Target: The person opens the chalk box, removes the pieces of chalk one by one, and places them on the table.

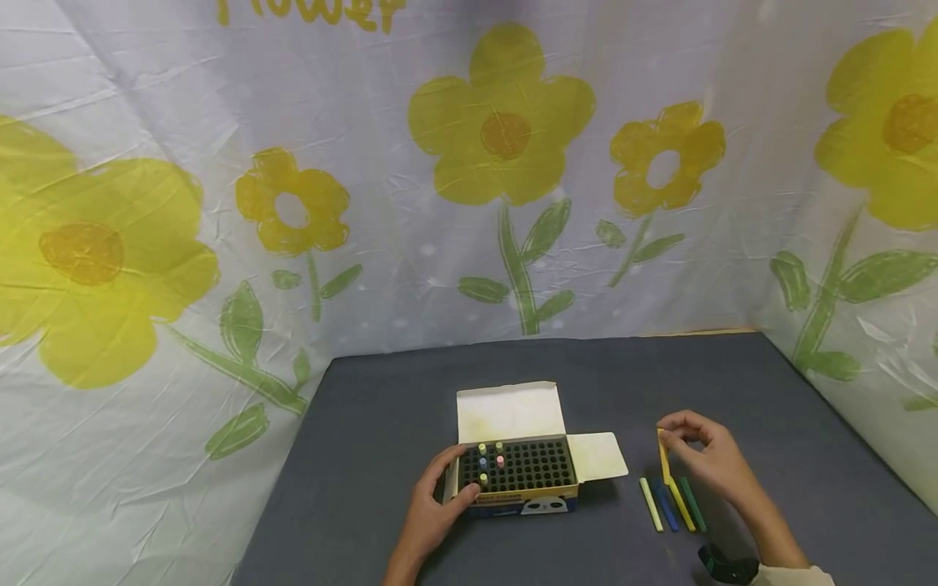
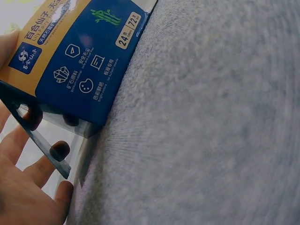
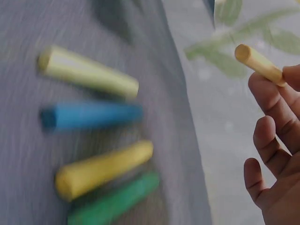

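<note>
My right hand point(image 1: 707, 457) pinches a yellow chalk stick point(image 3: 260, 63) between finger and thumb, up off the tabletop point(image 1: 396, 407). Its other fingers are a bit bent and hold nothing. My left hand point(image 1: 432, 506) grips the left end of the chalk box point(image 1: 513, 502), with the thumb at the front corner and a finger at the back corner.

The box sits a bit nearer the left edge of the tabletop than the right, and well in from the back edge. Its white lid point(image 1: 509, 411) is folded toward the back edge, and its side flap point(image 1: 596, 456) sticks out toward the right edge. I count five chalk tops point(image 1: 483, 462) in the holes, all toward the left end. Most holes have no chalk.

Between the box and the right edge, four sticks lie in a row: a pale stick point(image 3: 89, 73), a blue stick point(image 3: 96, 116), a deep yellow stick point(image 3: 105, 168) and a green stick point(image 3: 115, 201).

So I see five in the box and five out. I think the job is only partway done: the stick in my hand has no resting place yet, and the four in the row lie loose.
</note>
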A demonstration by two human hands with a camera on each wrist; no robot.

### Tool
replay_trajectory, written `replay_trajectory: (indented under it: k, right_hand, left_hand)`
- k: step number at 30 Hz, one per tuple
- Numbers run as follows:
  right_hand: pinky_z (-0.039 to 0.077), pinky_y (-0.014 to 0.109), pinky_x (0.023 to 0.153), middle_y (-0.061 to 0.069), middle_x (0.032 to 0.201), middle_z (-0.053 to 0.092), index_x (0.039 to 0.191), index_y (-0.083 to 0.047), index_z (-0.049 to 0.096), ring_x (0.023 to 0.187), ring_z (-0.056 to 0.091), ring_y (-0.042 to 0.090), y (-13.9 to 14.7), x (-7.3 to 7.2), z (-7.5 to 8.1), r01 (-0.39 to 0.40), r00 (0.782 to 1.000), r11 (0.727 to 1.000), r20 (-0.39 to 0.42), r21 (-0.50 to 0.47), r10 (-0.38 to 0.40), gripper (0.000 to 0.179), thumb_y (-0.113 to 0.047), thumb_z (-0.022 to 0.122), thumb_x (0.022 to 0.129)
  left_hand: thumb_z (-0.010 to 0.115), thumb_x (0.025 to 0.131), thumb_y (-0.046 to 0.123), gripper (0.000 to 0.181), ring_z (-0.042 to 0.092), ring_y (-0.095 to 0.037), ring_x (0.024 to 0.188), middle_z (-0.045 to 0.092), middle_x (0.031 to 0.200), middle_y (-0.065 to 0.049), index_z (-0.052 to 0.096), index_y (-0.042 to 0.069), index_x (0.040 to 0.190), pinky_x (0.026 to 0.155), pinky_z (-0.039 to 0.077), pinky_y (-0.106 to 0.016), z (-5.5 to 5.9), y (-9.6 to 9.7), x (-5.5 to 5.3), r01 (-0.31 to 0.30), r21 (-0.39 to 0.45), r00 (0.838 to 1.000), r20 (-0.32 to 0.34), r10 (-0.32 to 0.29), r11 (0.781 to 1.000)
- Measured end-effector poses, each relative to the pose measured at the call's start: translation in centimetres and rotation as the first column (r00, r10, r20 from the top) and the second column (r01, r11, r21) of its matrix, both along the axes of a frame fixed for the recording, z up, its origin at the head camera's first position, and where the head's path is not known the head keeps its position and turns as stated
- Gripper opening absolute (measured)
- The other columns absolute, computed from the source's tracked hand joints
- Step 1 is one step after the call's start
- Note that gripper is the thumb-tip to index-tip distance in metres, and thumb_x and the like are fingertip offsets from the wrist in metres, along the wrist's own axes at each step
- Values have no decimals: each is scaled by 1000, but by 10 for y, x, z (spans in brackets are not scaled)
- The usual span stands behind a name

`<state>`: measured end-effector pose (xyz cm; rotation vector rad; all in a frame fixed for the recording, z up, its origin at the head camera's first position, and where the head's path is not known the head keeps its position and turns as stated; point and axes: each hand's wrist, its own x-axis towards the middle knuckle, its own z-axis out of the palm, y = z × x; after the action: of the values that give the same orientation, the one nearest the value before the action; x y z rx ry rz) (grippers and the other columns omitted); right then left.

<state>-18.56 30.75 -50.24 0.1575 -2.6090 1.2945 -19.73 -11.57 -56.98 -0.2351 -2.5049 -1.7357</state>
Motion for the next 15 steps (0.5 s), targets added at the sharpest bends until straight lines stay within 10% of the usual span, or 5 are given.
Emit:
replay_trajectory:
  k: [15]
  right_hand:
    - [46,25,55,-1,79,69,103,-4,69,61,58,3,49,12,-26,-75,976,982,217,175,36,12,-15,66,99]
  left_hand:
    - [79,89,41,57,42,-39,146,52,153,-2,57,38,141,114,34,-69,-2,-2,-1,12,1,1000,-5,-12,1000]
